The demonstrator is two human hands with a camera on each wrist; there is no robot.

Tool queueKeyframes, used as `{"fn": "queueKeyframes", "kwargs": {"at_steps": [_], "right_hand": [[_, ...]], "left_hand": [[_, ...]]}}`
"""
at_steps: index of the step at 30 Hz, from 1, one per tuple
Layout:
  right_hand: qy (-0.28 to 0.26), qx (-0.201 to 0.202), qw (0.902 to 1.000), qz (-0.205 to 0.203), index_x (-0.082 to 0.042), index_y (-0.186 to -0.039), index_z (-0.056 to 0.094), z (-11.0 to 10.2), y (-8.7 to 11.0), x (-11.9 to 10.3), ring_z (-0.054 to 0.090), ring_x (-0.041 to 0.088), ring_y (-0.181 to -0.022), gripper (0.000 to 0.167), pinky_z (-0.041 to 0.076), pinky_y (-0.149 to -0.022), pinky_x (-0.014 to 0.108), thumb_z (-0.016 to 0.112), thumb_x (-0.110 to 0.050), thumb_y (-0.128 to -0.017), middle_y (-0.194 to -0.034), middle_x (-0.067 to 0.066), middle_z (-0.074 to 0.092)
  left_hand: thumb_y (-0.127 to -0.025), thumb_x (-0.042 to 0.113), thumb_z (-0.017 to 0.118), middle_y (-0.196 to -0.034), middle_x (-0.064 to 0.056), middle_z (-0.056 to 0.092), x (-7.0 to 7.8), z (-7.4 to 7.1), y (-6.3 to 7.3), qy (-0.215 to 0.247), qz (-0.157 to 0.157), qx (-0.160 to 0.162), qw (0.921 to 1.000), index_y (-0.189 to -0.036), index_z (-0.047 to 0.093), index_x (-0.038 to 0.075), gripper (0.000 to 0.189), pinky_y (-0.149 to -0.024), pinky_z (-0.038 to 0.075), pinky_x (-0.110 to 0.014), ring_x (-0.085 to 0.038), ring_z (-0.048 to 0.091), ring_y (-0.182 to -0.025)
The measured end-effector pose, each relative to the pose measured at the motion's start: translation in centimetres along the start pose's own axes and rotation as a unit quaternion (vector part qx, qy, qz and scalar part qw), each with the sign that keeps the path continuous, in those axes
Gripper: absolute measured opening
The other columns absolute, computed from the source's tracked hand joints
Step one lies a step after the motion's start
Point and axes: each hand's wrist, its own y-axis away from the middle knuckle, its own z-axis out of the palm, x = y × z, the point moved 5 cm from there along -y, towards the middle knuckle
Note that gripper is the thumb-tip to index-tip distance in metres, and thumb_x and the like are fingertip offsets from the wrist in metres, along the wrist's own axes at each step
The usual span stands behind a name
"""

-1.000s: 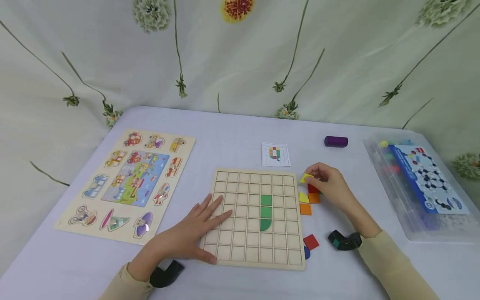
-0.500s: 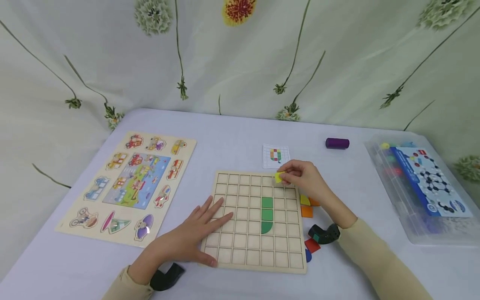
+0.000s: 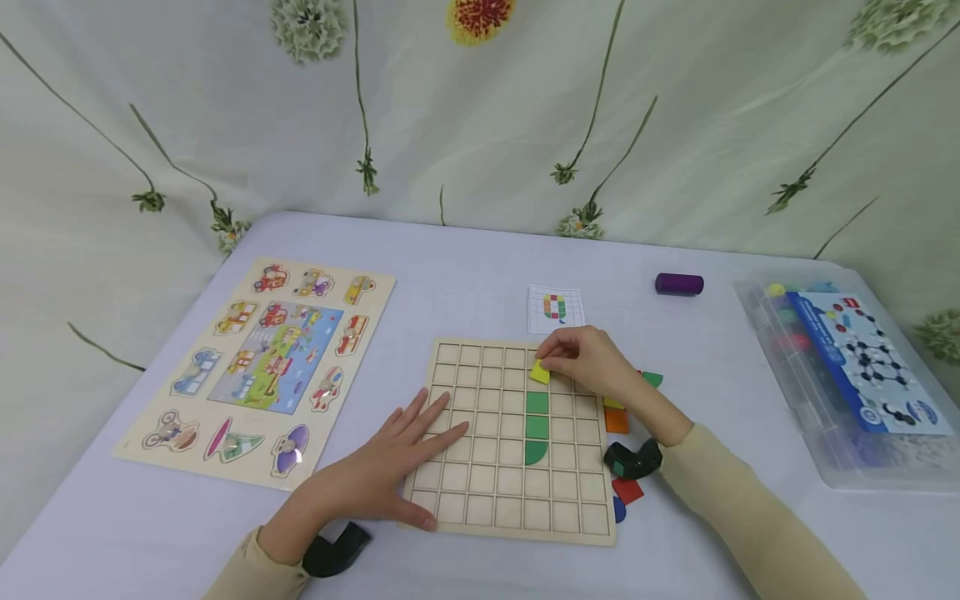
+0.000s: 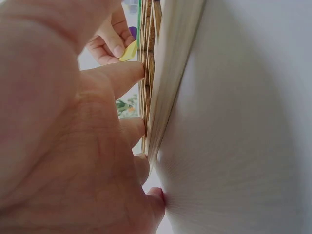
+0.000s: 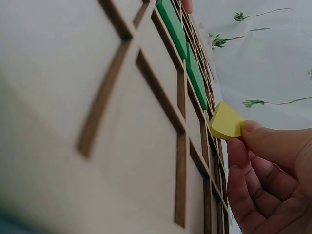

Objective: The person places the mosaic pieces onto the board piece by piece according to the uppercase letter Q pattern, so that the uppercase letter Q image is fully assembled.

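My right hand [image 3: 588, 362] pinches a yellow tile [image 3: 539, 372] between thumb and fingertips, over the gridded wooden board [image 3: 495, 504]. In the right wrist view the yellow tile [image 5: 225, 121] shows one rounded edge and is tilted, close to the grid. Just below it in the head view, a column of green tiles sits in the cells: two squares [image 3: 536, 427] and, under them, a tile with a rounded corner [image 3: 536, 452]. My left hand [image 3: 382, 467] lies with fingers spread across the board's left edge; its fingertips rest on the grid in the left wrist view.
Loose tiles lie along the board's right side: orange [image 3: 617, 420], red [image 3: 627, 490], blue [image 3: 619, 509] and green [image 3: 652, 379]. Behind the board are a pattern card [image 3: 555, 321] and a purple cylinder [image 3: 678, 284]. A picture puzzle [image 3: 300, 442] lies left, a clear plastic box [image 3: 772, 400] right.
My right hand has carried the yellow tile left from the loose tiles, past the board's top right corner, to above the green column. The left hand stays put.
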Motion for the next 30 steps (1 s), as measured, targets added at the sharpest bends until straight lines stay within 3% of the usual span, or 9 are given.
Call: {"fn": "queueKeyframes", "kwargs": {"at_steps": [14,30], "right_hand": [[0.046,-0.04,0.9972,-0.044,-0.007,-0.089,0.069,0.7,-0.2,-0.9,0.054,0.014,-0.071,0.003,0.045,-0.066,0.028,0.066,-0.006,-0.087,-0.075,-0.004,0.061],[0.05,-0.038,0.995,-0.077,-0.009,-0.087,0.07,1.1,-0.4,-0.9,0.054,0.013,-0.07,0.006,0.047,-0.065,0.028,0.066,-0.004,-0.086,-0.075,-0.006,0.061]], "left_hand": [[-0.068,0.043,0.081,-0.155,-0.012,-0.004,0.2,-0.1,-0.1,0.0,0.003,0.001,1.0,-0.15,0.024,0.017,0.104,-0.106,0.002,-0.057,-0.034,-0.014,-0.137],[-0.068,0.049,0.077,-0.155,-0.012,-0.004,0.3,0.1,0.1,0.008,0.012,0.01,0.9998,-0.15,0.024,0.017,0.104,-0.105,0.002,-0.058,-0.034,-0.013,-0.137]]}}
